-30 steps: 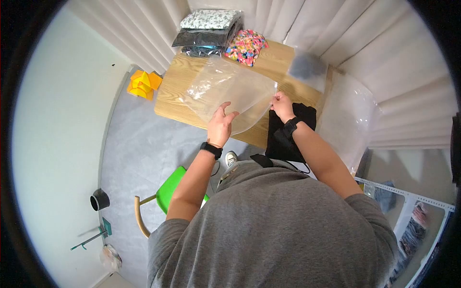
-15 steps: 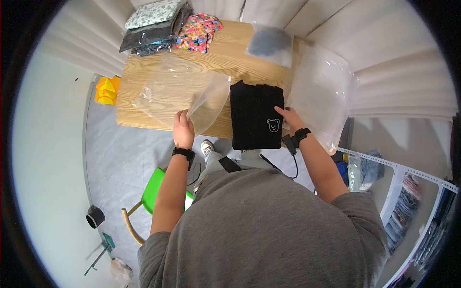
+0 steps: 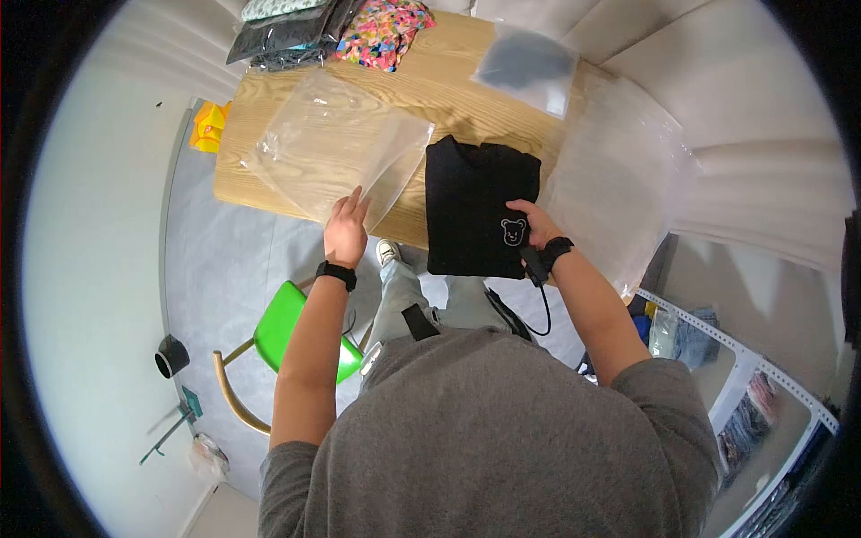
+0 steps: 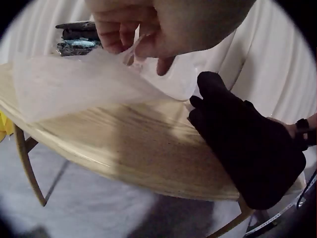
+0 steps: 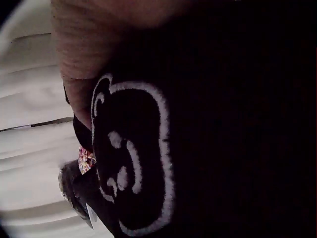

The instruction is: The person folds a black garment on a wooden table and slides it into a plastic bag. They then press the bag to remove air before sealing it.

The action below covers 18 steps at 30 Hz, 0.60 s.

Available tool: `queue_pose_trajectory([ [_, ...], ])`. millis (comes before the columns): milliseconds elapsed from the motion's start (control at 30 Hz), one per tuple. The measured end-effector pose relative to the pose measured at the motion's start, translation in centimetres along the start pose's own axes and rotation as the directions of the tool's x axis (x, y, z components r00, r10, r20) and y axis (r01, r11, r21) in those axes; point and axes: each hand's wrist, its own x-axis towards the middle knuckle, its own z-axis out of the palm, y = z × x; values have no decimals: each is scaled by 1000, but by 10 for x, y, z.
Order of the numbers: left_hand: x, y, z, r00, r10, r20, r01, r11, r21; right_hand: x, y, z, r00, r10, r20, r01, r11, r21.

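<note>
Here the right hand [image 3: 538, 224] grips black clothing [image 3: 468, 199].

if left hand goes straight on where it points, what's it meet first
The clear plastic bag, whose edge the left hand pinches; it spreads ahead over the table, though its height is unclear.

The person wears a plain grey short-sleeved T-shirt [image 3: 493, 439], pale blue trousers [image 3: 402, 294], a black strap [image 3: 419, 323] at the waist and a white-toed shoe [image 3: 387, 252]. A black left wristband [image 3: 337, 274] circles the wrist behind the bare left hand [image 3: 346, 235]. Behind the bare right hand [image 3: 542, 229], a black right wristband [image 3: 557, 249] adjoins a small black block [image 3: 534, 265] trailing a thin black cable [image 3: 549, 310].
</note>
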Motion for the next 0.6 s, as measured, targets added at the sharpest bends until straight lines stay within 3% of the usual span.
queue_pose_trajectory([
  [167,6,10,17,999,-49,10,49,999,20,-11,-5,-15,998,-46,48,47,999,-16],
  [233,8,18,18,989,-135,54,134,991,23,-12,-4,-22,998,-36,52,37,999,-22],
  [300,10,18,21,989,-135,57,134,991,18,-19,-4,-19,991,-88,98,83,995,53],
  [433,12,20,22,985,-156,79,156,988,7,-42,-12,-2,979,-118,166,113,993,34],
  [500,12,20,22,987,-150,60,150,989,7,-56,-21,16,966,-46,254,52,998,-19],
  [567,13,22,16,989,-141,44,141,990,9,-23,-15,17,962,-11,274,43,993,-111],
  [600,15,29,3,975,-207,81,215,971,-105,-11,-17,27,958,23,286,35,980,-196],
])
